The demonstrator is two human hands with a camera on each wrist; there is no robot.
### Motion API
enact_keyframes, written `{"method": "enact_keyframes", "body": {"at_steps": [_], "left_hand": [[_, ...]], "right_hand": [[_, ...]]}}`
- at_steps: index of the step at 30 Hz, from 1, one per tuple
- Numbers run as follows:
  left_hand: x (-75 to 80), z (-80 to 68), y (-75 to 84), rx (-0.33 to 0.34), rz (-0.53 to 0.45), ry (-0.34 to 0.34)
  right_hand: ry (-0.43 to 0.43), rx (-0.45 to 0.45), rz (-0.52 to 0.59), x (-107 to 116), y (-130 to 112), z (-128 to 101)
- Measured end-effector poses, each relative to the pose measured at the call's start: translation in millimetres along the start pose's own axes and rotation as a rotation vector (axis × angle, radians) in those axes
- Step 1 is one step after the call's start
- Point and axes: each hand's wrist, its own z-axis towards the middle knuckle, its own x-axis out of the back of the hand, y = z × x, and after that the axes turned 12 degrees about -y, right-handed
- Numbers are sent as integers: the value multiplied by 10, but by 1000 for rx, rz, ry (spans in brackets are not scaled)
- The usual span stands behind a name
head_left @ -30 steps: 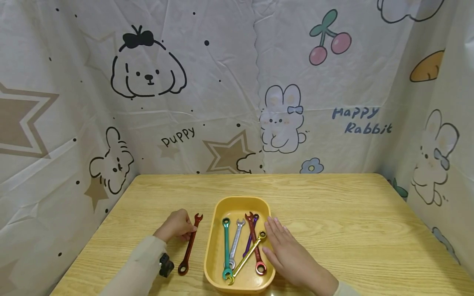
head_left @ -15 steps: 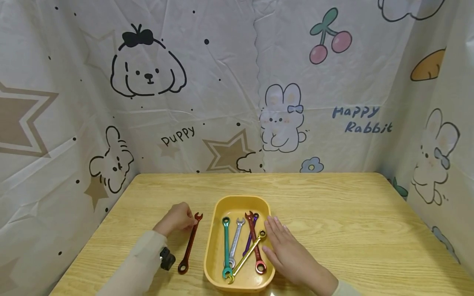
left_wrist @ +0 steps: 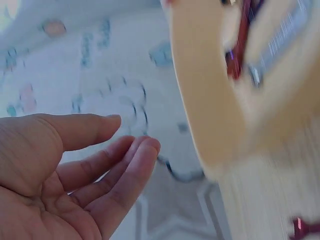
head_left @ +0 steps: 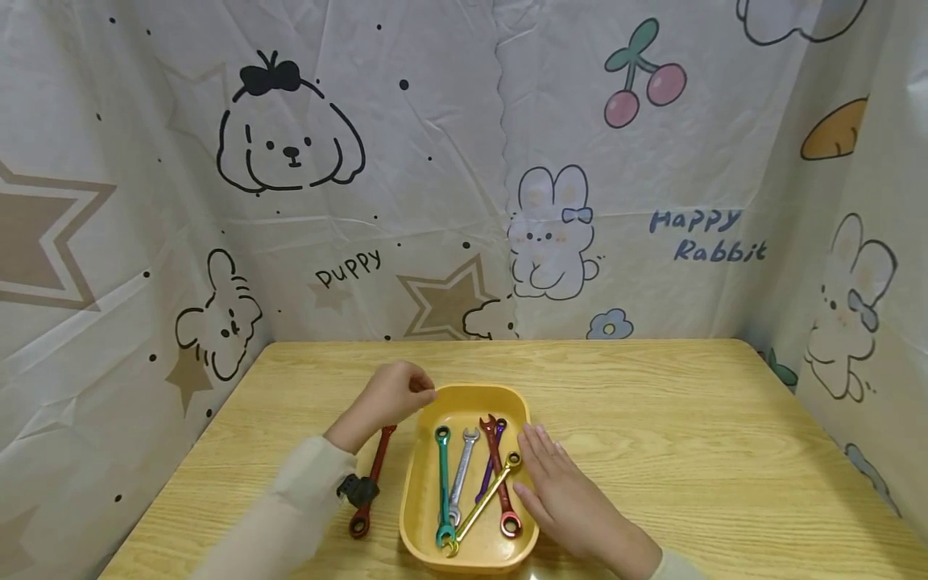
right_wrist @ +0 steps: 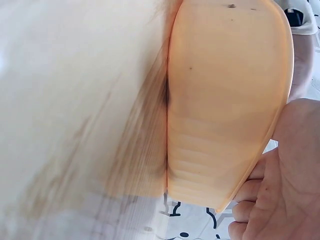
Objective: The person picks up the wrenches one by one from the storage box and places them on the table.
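Note:
A yellow tray (head_left: 478,392) sits on the wooden table and holds several wrenches: green (head_left: 442,475), silver (head_left: 461,471), purple (head_left: 487,475), red (head_left: 499,483) and gold (head_left: 484,501). A dark red wrench (head_left: 371,482) lies on the table left of the tray, partly under my left forearm. My left hand (head_left: 406,393) hovers at the tray's far left corner, fingers relaxed and holding nothing; the left wrist view shows the left hand (left_wrist: 115,150) beside the tray (left_wrist: 210,100). My right hand (head_left: 554,483) lies flat against the tray's right side; the right wrist view shows the tray's wall (right_wrist: 225,100).
The wooden table (head_left: 689,419) is enclosed by cartoon-printed curtains (head_left: 435,161) at the back and on both sides. A small black device (head_left: 357,489) is strapped to my left wrist.
My left hand has left the dark red wrench's head and risen to the right, to the tray's far left corner. The wrench stays on the table. The right hand has not moved.

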Motion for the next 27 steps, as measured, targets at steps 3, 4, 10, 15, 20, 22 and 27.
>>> {"method": "enact_keyframes", "body": {"at_steps": [3,4,10,15,20,22,27], "left_hand": [[-113,6,170,-60,-12,-48],[-151,7,216,-73,-14,-67],[-361,58,366,-130,36,-170],[-511,117,438,-136,142,-241],[-681,167,475,-77,223,-298],[-750,172,478,-61,236,-325],[-863,148,503,-25,247,-383]], "right_hand": [[-3,-6,2,-4,4,4],[-4,-8,2,-7,6,4],[1,2,19,-8,6,4],[-6,-3,23,-7,6,0],[1,-3,18,-18,13,0],[4,-3,18,-23,17,1],[8,-2,2,-34,29,0]]}}
